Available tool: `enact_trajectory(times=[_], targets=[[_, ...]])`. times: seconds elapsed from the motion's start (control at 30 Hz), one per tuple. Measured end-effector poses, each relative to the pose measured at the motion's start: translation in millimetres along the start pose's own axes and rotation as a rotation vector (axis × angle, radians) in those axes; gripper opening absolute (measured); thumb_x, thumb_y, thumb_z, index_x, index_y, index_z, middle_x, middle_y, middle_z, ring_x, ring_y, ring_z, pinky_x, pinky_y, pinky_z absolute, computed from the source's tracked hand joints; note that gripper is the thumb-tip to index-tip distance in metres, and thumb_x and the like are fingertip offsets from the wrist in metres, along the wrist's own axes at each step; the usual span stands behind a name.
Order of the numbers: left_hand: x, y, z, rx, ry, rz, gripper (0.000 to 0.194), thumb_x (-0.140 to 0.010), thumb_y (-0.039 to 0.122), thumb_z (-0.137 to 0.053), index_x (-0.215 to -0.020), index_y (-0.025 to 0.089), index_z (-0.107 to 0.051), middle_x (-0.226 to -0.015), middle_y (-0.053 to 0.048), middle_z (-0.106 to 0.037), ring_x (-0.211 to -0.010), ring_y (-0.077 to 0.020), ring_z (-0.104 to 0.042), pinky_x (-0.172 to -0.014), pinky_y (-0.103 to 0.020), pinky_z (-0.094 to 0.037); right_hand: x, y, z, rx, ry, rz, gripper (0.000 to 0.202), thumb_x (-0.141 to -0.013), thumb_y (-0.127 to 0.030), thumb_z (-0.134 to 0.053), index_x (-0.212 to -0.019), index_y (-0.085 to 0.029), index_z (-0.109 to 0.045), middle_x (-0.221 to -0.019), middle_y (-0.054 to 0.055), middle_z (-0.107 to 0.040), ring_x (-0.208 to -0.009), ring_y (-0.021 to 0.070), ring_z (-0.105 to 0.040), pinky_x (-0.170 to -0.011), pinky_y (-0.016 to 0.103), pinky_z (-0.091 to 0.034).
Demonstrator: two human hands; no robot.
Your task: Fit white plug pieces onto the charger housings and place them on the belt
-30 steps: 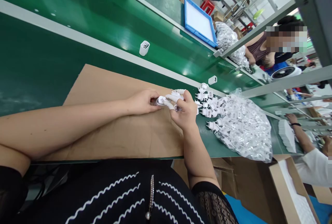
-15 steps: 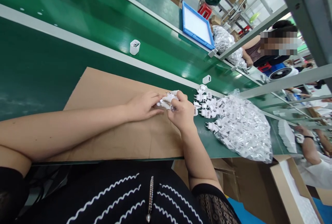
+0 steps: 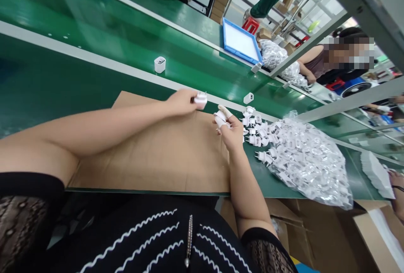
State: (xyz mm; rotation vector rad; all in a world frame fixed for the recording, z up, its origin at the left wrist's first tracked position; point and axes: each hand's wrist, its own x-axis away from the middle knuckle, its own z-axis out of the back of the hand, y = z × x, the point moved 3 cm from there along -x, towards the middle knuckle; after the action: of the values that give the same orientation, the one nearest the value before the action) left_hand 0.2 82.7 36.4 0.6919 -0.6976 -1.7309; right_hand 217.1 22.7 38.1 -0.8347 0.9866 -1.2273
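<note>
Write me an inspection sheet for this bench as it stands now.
Surface: green bench with a brown cardboard sheet under the forearms; grey rail beyond.
Job's things: left hand holds a white plug, pins showing; right hand pinches a small white part.
Clutter: loose white plug parts beside a clear bag of more; two white housings past the rail.
Grippers: two hands, apart; covers on some right fingertips.
Cables: nothing seen on the bench; too dark beneath to tell.
Surroundings: blue-rimmed tray, a person across the bench, others further off.
</note>
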Motion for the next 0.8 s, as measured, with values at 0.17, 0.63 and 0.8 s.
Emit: enact_trajectory(times=[0.17, 0.63, 0.8], targets=[[-71, -27, 22.5, -0.191, 0.187, 0.204, 0.029, -0.091, 0.030, -0.067, -0.113, 0.011, -0.070, -0.117, -0.018, -0.069, -0.109, -0.0326, -0.062, -0.093, -0.042, -0.047, -4, 6, -1, -0.007, -0.082, -0.071, 0.051, -0.073, -0.045, -0.078, -0.118, -0.022, -0.079, -0.089, 0.004, -0.074, -0.060, 0.0124, -0.049, -0.055, 0.029, -0.047], [-19, -102, 115.9, -0.178, 0.668, 0.371, 0.091, -0.080, 0.076, -0.062, -0.139, 0.008, -0.048, -0.130, -0.006, -0.055, -0.134, -0.0282, -0.022, -0.100, -0.047, -0.018, -1, 5, -8, 0.381, -0.060, 0.277, 0.020, -0.072, -0.032, -0.067, -0.087, -0.021, -0.075, -0.088, 0.005, -0.068, -0.080, 0.0209, -0.061, -0.068, 0.033, -0.049], [-6, -117, 138.9, -0.178, 0.464, 0.445, 0.068, -0.085, 0.069, -0.066, -0.122, 0.012, -0.061, -0.111, 0.000, -0.064, -0.103, -0.0180, -0.043, -0.092, -0.036, -0.033, 3, 0, -9, 0.092, -0.140, 0.040, 0.021, -0.064, -0.031, -0.074, -0.082, -0.022, -0.082, -0.083, 0.004, -0.072, -0.071, 0.0187, -0.061, -0.061, 0.032, -0.047]])
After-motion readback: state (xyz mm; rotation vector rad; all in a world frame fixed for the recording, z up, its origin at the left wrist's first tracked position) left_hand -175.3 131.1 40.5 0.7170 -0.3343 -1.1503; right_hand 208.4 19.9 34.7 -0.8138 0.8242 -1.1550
